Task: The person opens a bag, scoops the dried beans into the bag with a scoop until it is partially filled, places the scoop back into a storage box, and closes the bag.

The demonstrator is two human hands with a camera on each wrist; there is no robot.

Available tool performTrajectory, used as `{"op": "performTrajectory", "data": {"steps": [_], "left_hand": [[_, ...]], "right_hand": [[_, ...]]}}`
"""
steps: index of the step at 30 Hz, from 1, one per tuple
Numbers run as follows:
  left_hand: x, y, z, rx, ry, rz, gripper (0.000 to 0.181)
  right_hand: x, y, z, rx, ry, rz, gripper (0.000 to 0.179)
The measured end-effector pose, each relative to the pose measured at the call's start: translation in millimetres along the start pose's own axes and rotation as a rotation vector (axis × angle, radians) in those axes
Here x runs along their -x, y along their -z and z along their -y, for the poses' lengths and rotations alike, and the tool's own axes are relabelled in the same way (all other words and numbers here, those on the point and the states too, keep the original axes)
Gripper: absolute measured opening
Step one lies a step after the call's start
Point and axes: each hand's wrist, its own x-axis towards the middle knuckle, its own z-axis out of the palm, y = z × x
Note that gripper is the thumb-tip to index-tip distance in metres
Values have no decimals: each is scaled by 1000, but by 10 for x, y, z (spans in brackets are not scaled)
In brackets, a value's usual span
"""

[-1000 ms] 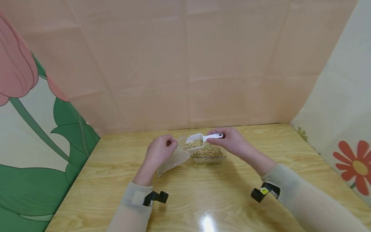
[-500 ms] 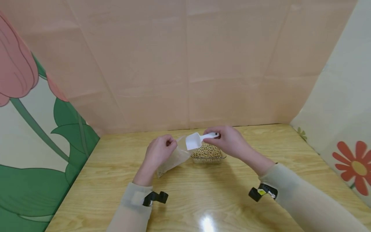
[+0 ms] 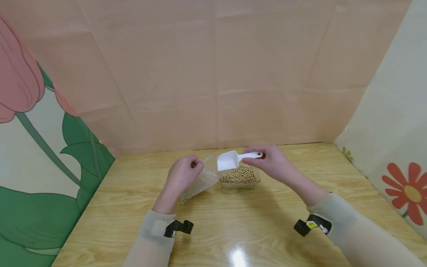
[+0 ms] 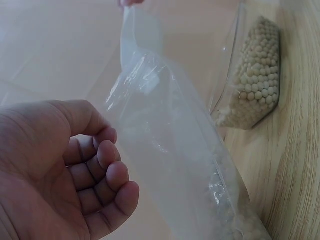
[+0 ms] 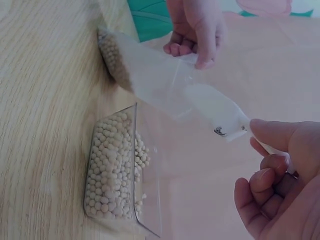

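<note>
My left hand [image 3: 181, 175] pinches the upper edge of a clear plastic bag [image 3: 201, 182] between thumb and forefinger. Soybeans lie in the bag's lower end, which rests on the table. In the right wrist view the bag's beans [image 5: 114, 57] show through the plastic. My right hand [image 3: 271, 163] grips the handle of a white scoop [image 3: 228, 161], whose bowl shows no beans and overlaps the bag's mouth. Below the scoop stands a clear rectangular container [image 3: 239, 184] full of soybeans [image 5: 112, 170]. The left wrist view shows the scoop [image 4: 142, 30] behind the bag's film.
The wooden table [image 3: 213, 230] runs back to a pinkish cloth wall [image 3: 213, 81]. At the left is a panel with a printed tulip [image 3: 20, 74], at the right one with a red flower [image 3: 411, 191]. Both wrists carry a black camera mount [image 3: 178, 227].
One second ago the scoop held soybeans; it was tipped at the bag's mouth and now shows bare. My right hand has since drawn it slightly right. The left hand has stayed in place.
</note>
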Motion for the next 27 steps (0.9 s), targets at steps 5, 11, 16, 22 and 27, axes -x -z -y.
{"op": "performTrajectory", "data": {"steps": [5,11,16,22,27], "left_hand": [[4,2,-5,-1,2,-2,20],[2,-3,-1,-4,-8,-4,20],[5,-2,4,-5,-10,-4,20],[2,-2,8,-10,-15,-5,21],[-3,-13,14,-12,-24,-9,21]], "right_hand": [[58,140,-34,-15,-31,-10,30],[110,331,-67,38,-66,-30,35],[110,421,-159,99,-44,-22,37],[90,488,-224,143,-65,9,37],[51,544,-270,184,-61,52,30]]}}
